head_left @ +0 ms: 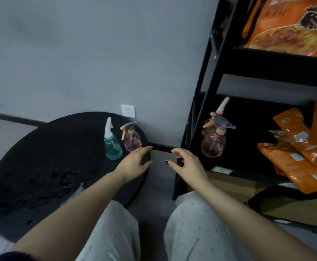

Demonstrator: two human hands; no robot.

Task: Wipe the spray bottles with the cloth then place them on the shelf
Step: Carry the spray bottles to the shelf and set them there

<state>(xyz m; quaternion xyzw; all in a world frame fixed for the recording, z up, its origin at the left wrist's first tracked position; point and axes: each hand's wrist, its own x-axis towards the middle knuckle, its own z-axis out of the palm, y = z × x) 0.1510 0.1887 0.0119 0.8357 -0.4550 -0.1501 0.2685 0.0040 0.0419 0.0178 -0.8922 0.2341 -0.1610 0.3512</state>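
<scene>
A green spray bottle (112, 144) with a white trigger head and a small pink spray bottle (132, 139) with an orange trigger stand at the far right edge of the round black table (40, 166). A larger pink spray bottle (213, 140) with a grey head stands on the black shelf (248, 129), and another bottle's white and red nozzle (222, 105) shows behind it. My left hand (137, 162) hovers empty just in front of the small pink bottle, fingers relaxed. Between table and shelf, my right hand (187, 164) is empty too. A pale cloth (74, 193) peeks out beside my left forearm.
Orange snack packets (301, 147) lie in a heap on the right of the shelf, with a big orange bag (285, 25) on the level above. Cardboard boxes (248, 193) sit under the shelf. A wall socket (128, 110) is behind the table. My knees fill the foreground.
</scene>
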